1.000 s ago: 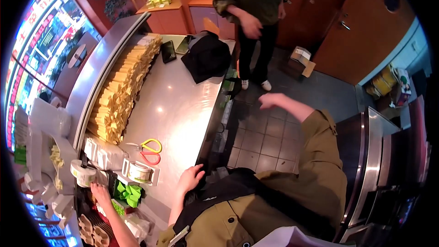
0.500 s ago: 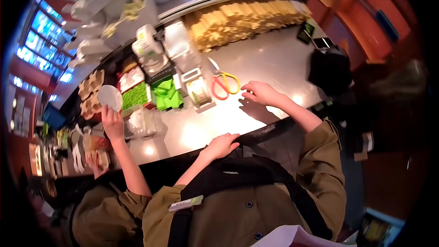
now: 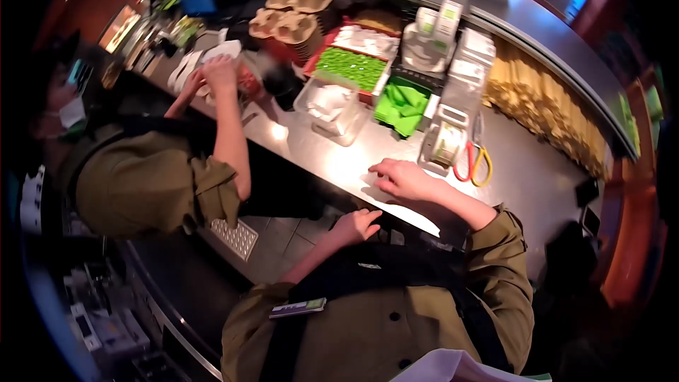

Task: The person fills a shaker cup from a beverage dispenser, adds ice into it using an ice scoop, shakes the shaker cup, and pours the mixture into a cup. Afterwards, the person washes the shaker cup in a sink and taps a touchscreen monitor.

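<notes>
Just above the metal counter (image 3: 332, 163), near its front edge, my right hand (image 3: 407, 180) is held palm down with its fingers apart and nothing in them. Lower and closer to my apron, my left hand (image 3: 357, 226) is at the counter's edge, its fingers loosely stretched and holding nothing. Scissors (image 3: 482, 170) with one red and one yellow handle lie beyond my right hand. Beside them stands a clear-sided holder with a label roll (image 3: 447, 143). Bright green cloth or bags (image 3: 402, 110) fill a dark box farther back.
A clear tub (image 3: 339, 124) with white contents stands left of my hands. Behind it are green packets (image 3: 351, 68) and cardboard cup carriers (image 3: 293, 18). Brown paper bags (image 3: 544, 110) line the back right. At left, a co-worker (image 3: 141, 177) handles something at the counter.
My view has turned left. My right hand has moved left, away from the scissors and closer to my left hand. The co-worker has put both hands together, no longer holding up the round white lid.
</notes>
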Action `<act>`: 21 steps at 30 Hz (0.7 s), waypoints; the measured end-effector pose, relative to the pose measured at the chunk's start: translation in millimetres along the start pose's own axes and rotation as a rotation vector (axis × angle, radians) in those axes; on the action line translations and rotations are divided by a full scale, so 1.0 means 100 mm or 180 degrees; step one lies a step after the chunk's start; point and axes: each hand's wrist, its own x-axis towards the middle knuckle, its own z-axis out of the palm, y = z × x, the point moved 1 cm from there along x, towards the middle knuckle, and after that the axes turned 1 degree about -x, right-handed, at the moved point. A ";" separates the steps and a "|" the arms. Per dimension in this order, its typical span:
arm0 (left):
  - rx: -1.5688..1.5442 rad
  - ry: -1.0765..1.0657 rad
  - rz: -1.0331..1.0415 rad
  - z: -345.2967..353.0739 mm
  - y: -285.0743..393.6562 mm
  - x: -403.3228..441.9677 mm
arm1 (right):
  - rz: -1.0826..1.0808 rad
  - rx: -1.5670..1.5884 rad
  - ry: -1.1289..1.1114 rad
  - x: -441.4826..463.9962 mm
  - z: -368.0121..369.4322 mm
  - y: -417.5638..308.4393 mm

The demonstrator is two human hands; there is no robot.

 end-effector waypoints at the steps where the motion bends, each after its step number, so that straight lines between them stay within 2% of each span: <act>1: 0.0086 0.0057 -0.0160 0.05 -0.06 -0.07 | -0.0061 0.0023 -0.0212 0.09 0.09 -0.05; 2: 0.0171 0.0089 -0.0318 0.08 -0.11 -0.14 | -0.0108 0.0055 -0.0417 0.18 0.19 -0.09; 3: 0.0308 -0.0199 -0.0644 0.09 -0.12 -0.20 | -0.0126 0.0094 -0.0686 0.25 0.26 -0.16; 6: 0.0384 -0.0359 -0.0711 0.10 -0.17 -0.46 | -0.0377 0.0174 -0.0913 0.40 0.57 -0.22; 10: 0.0024 -0.0315 -0.0704 0.20 -0.26 -0.77 | -0.0297 0.0045 -0.1312 0.46 0.74 -0.44; 13: 0.0090 -0.0522 -0.0747 0.13 -0.21 -0.89 | -0.0083 -0.0007 -0.1149 0.38 0.81 -0.57; 16: 0.0093 -0.0162 -0.0367 0.06 -0.22 -1.19 | 0.0262 -0.0094 -0.0960 0.23 0.96 -0.77; 18: 0.0004 -0.0163 -0.0374 0.06 -0.32 -1.48 | 0.0425 -0.0248 -0.1052 0.18 1.17 -1.02; 21: -0.0059 0.0030 -0.0376 0.09 -0.56 -2.09 | 0.0052 0.0066 -0.1138 0.23 1.80 -1.44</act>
